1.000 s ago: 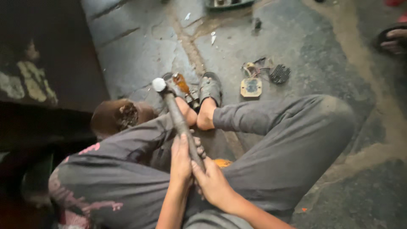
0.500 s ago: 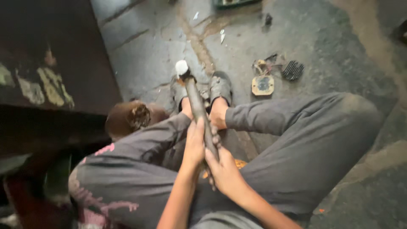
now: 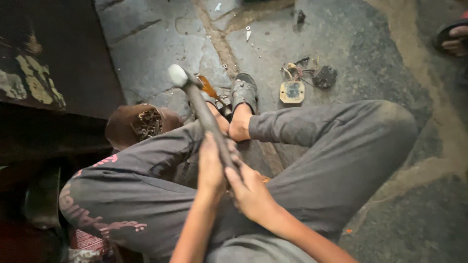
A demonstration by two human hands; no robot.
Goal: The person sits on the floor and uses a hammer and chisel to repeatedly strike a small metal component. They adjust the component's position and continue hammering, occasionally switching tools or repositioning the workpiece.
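Note:
I sit on the floor with my knees spread, wearing grey trousers. Both hands grip the dark handle of a hammer (image 3: 204, 112) that points away from me. My left hand (image 3: 210, 165) wraps the handle from the left. My right hand (image 3: 249, 191) holds it just below, closer to my body. The pale metal hammer head (image 3: 177, 75) is raised above my sandalled feet (image 3: 243, 97). An orange-handled tool (image 3: 208, 88) lies under the hammer near my feet, partly hidden.
A brown round container (image 3: 141, 124) with rusty metal bits stands by my left knee. A small square plate, wires and a dark part (image 3: 304, 80) lie on the cracked concrete floor. Another person's sandalled foot (image 3: 453, 39) shows at top right. A dark box (image 3: 53, 68) stands left.
The hammer head has swung from left to upright and back to the left over the feet. Both hands have stayed on the handle. The view has shifted slightly.

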